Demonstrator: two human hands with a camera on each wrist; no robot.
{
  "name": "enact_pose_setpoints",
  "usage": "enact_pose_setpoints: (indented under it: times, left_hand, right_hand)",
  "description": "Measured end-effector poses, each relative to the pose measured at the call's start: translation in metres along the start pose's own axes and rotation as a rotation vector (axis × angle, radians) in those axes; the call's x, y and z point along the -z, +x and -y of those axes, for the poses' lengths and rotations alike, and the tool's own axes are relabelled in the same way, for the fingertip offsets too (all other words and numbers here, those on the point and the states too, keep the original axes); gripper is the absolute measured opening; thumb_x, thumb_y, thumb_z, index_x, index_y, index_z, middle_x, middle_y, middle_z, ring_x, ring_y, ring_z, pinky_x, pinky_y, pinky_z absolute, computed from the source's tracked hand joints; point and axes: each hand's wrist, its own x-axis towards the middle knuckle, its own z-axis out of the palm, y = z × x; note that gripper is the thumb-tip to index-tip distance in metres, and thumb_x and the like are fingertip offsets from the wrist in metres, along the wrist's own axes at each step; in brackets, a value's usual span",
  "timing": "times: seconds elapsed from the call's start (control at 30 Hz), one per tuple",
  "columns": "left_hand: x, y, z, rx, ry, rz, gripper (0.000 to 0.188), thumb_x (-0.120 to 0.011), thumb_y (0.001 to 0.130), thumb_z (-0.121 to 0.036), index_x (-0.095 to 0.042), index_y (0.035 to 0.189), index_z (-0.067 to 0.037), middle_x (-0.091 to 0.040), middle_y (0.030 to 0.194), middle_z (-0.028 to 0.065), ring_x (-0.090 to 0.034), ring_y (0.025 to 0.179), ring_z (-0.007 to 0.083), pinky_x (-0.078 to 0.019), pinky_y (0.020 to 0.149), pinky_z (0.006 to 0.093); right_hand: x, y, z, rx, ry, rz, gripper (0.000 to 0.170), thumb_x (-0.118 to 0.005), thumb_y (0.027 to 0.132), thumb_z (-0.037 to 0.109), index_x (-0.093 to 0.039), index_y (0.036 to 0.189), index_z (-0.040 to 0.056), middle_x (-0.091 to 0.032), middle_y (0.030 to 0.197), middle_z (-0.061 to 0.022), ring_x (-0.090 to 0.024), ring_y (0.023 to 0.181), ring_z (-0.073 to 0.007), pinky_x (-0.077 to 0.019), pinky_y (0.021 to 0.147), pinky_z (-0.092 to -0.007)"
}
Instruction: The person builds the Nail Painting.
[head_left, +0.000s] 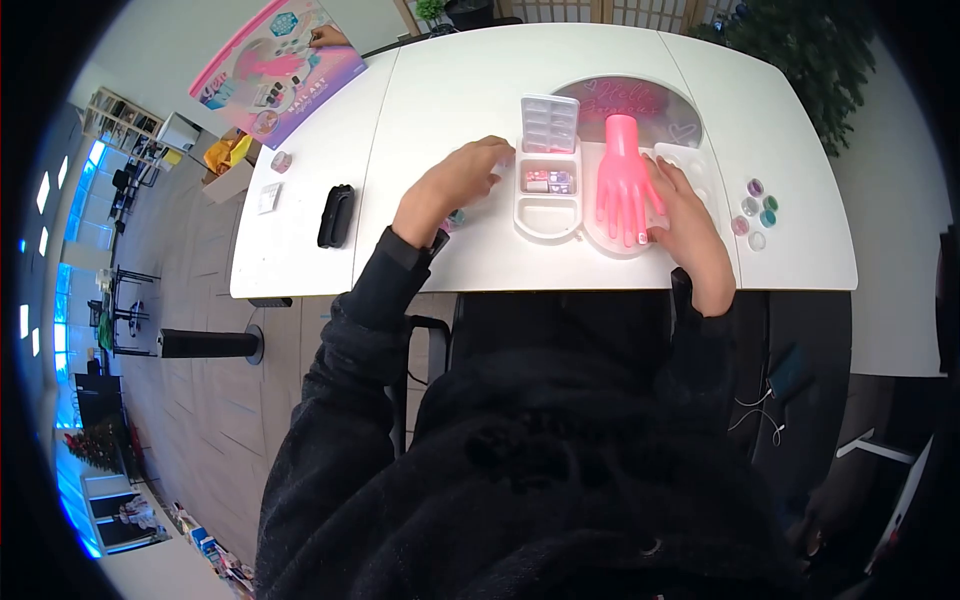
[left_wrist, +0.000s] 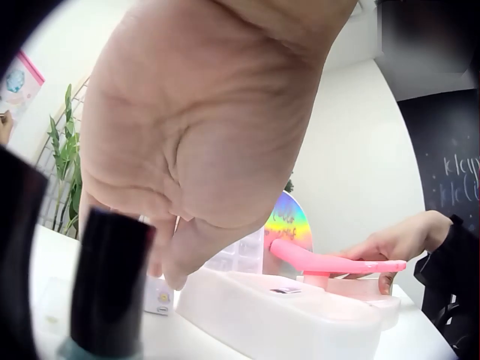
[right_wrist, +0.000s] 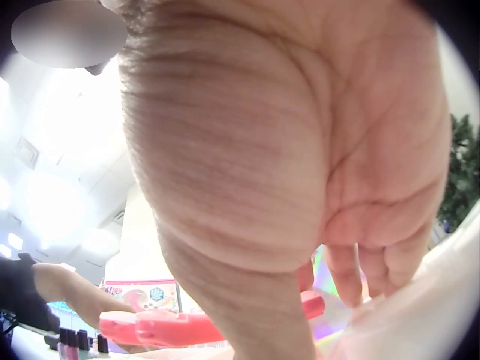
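My left hand [head_left: 465,180] reaches down just left of the white tray [head_left: 548,236]. In the left wrist view its thumb and fingers come down at a small white printed item [left_wrist: 158,297]; I cannot tell whether they grip it. A pink model hand [head_left: 622,180] lies palm down on the tray, fingers toward me. My right hand [head_left: 690,225] rests along its right side, fingers extended over the tray and thumb by a model fingertip. Two small bottles [head_left: 548,182] lie in a tray compartment, below a clear sectioned case [head_left: 550,122].
Behind the tray stands a shiny rounded panel [head_left: 655,100]. Several small glitter pots [head_left: 755,207] sit at the right. Dark-capped bottles [left_wrist: 112,281] stand under my left wrist. A black case [head_left: 337,216], a small pot [head_left: 282,161] and a nail art box [head_left: 275,75] are farther left.
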Motion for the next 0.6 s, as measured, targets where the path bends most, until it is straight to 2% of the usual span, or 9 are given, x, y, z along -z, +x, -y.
enact_pose_setpoints:
  times: [0.03, 0.13, 0.2, 0.27, 0.3, 0.4, 0.43, 0.5, 0.6]
  left_hand:
    - [0.002, 0.001, -0.003, 0.04, -0.007, 0.071, 0.046, -0.071, 0.087, 0.008, -0.066, 0.132, 0.0, -0.061, 0.143, 0.0179, -0.062, 0.128, 0.0385, -0.0525, 0.107, 0.0414]
    - [0.001, 0.003, -0.008, 0.061, 0.036, 0.056, 0.038, -0.076, 0.084, 0.006, -0.072, 0.121, 0.0, -0.065, 0.133, 0.0175, -0.065, 0.118, 0.0367, -0.0544, 0.1, 0.0406]
    - [0.004, 0.002, -0.013, 0.086, 0.082, 0.066, 0.036, -0.077, 0.083, 0.005, -0.073, 0.118, -0.001, -0.067, 0.128, 0.0179, -0.066, 0.116, 0.0363, -0.0547, 0.097, 0.0406]
    - [0.007, 0.001, -0.014, 0.026, 0.094, -0.028, 0.028, -0.081, 0.08, 0.004, -0.073, 0.106, -0.001, -0.073, 0.108, 0.0167, -0.072, 0.104, 0.0339, -0.0575, 0.088, 0.0383]
    - [0.012, -0.001, -0.013, 0.026, 0.098, -0.026, 0.028, -0.081, 0.08, 0.004, -0.073, 0.106, -0.001, -0.073, 0.108, 0.0167, -0.072, 0.104, 0.0339, -0.0575, 0.088, 0.0383]
    - [0.032, -0.011, 0.001, 0.025, -0.142, -0.319, 0.027, -0.082, 0.078, 0.005, -0.062, 0.095, -0.001, -0.071, 0.084, 0.0116, -0.076, 0.082, 0.0287, -0.0585, 0.073, 0.0344]
    - [0.039, -0.017, 0.005, 0.024, -0.143, -0.316, 0.027, -0.082, 0.078, 0.005, -0.062, 0.095, -0.001, -0.071, 0.084, 0.0116, -0.076, 0.082, 0.0287, -0.0585, 0.073, 0.0344]
    - [0.059, -0.03, 0.014, 0.098, 0.068, -0.359, 0.024, -0.081, 0.078, 0.002, -0.066, 0.096, -0.004, -0.07, 0.079, 0.0169, -0.071, 0.079, 0.0325, -0.0563, 0.074, 0.0421]
    - [0.063, -0.055, 0.057, 0.233, 0.148, -0.08, 0.025, -0.087, 0.076, -0.006, -0.078, 0.099, -0.012, -0.069, 0.082, 0.0158, -0.069, 0.08, 0.0317, -0.0555, 0.075, 0.0425]
  right_hand:
    - [0.0, 0.0, 0.0, -0.013, -0.007, 0.005, 0.103, -0.079, 0.071, -0.014, -0.041, 0.162, 0.0184, -0.038, 0.166, -0.0189, -0.045, 0.147, -0.0393, -0.0481, 0.116, -0.041]
    - [-0.001, -0.001, 0.0, 0.014, -0.021, -0.008, 0.104, -0.078, 0.07, -0.015, -0.04, 0.162, 0.0157, -0.036, 0.168, -0.0158, -0.052, 0.141, -0.0415, -0.0509, 0.112, -0.0414]
    - [0.001, 0.0, 0.002, -0.001, -0.015, 0.0, 0.104, -0.079, 0.07, -0.014, -0.04, 0.162, 0.0166, -0.037, 0.167, -0.0173, -0.048, 0.145, -0.0397, -0.0496, 0.114, -0.0412]
    - [0.002, 0.0, 0.004, -0.017, -0.006, 0.005, 0.104, -0.08, 0.07, -0.013, -0.041, 0.162, 0.0176, -0.038, 0.166, -0.0188, -0.044, 0.149, -0.0378, -0.0483, 0.116, -0.0411]
    - [0.002, 0.0, 0.004, -0.015, -0.012, 0.002, 0.104, -0.08, 0.07, -0.013, -0.041, 0.162, 0.0172, -0.038, 0.166, -0.0188, -0.044, 0.149, -0.038, -0.0483, 0.116, -0.0412]
    - [0.001, -0.001, 0.002, 0.002, -0.014, -0.005, 0.103, -0.08, 0.07, -0.013, -0.041, 0.161, 0.0161, -0.039, 0.166, -0.0189, -0.044, 0.148, -0.0384, -0.0482, 0.116, -0.0413]
    - [0.001, -0.001, 0.0, 0.021, -0.013, -0.011, 0.103, -0.08, 0.07, -0.013, -0.042, 0.161, 0.0155, -0.039, 0.166, -0.019, -0.045, 0.148, -0.0388, -0.0481, 0.117, -0.0413]
    - [0.001, -0.001, 0.0, 0.014, -0.015, -0.007, 0.103, -0.08, 0.07, -0.013, -0.042, 0.161, 0.0149, -0.039, 0.166, -0.0191, -0.045, 0.148, -0.0391, -0.0482, 0.116, -0.0412]
    - [0.0, 0.0, -0.002, 0.009, -0.015, -0.004, 0.102, -0.079, 0.07, -0.013, -0.042, 0.16, 0.0143, -0.039, 0.166, -0.0192, -0.046, 0.147, -0.0397, -0.0484, 0.116, -0.0411]
